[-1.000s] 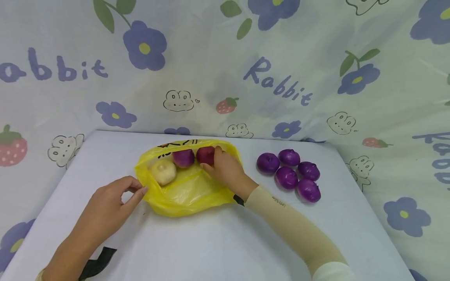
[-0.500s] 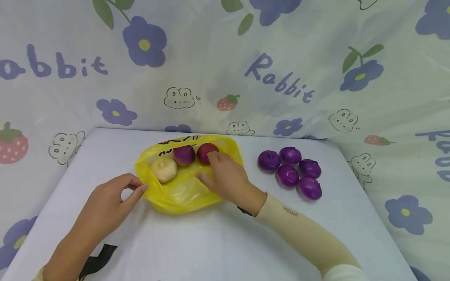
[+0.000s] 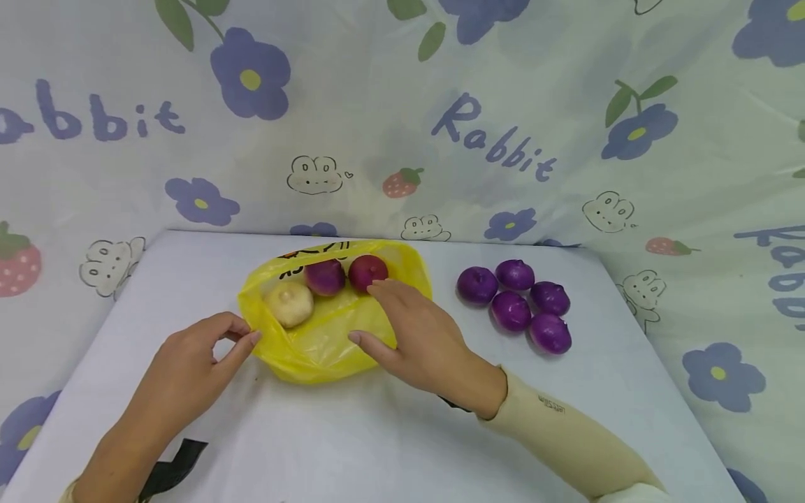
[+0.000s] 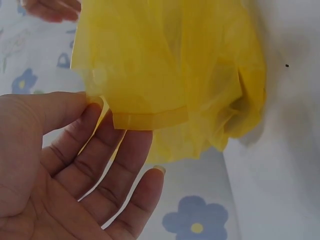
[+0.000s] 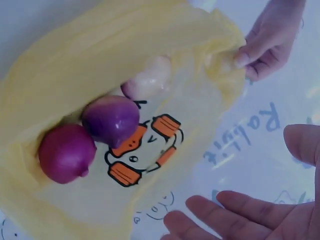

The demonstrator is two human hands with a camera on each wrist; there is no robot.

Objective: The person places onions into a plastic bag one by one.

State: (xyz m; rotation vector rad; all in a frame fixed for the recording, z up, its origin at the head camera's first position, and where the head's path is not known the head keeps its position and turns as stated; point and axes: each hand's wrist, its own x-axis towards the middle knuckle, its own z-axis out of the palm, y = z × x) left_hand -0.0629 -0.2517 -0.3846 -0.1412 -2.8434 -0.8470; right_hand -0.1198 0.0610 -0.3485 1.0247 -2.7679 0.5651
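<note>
A yellow plastic bag (image 3: 321,353) lies with its mouth spread wide. My left hand (image 3: 189,367) pinches the bag's left rim between thumb and forefinger; the left wrist view shows the thin film (image 4: 145,75) at the fingertips. Inside the bag sit a pale, bulb-shaped vegetable (image 3: 289,304), a purple onion (image 3: 325,278) and a redder onion (image 3: 367,271). My right hand (image 3: 424,339) is over the bag's right side, fingers extended and thumb apart, holding nothing. From the right wrist, the red onion (image 5: 67,152) is seen apart from these fingers.
Several purple onions (image 3: 511,311) stand in a cluster on the white tabletop (image 3: 352,447), right of the bag. Behind the table hangs a pale cloth (image 3: 365,119) printed with flowers and rabbits. The bag bears an orange and black cartoon print (image 5: 145,150).
My right hand has let go of the red onion inside the bag and drawn back toward the near right, its fingers straightening. The left hand keeps its pinch on the rim.
</note>
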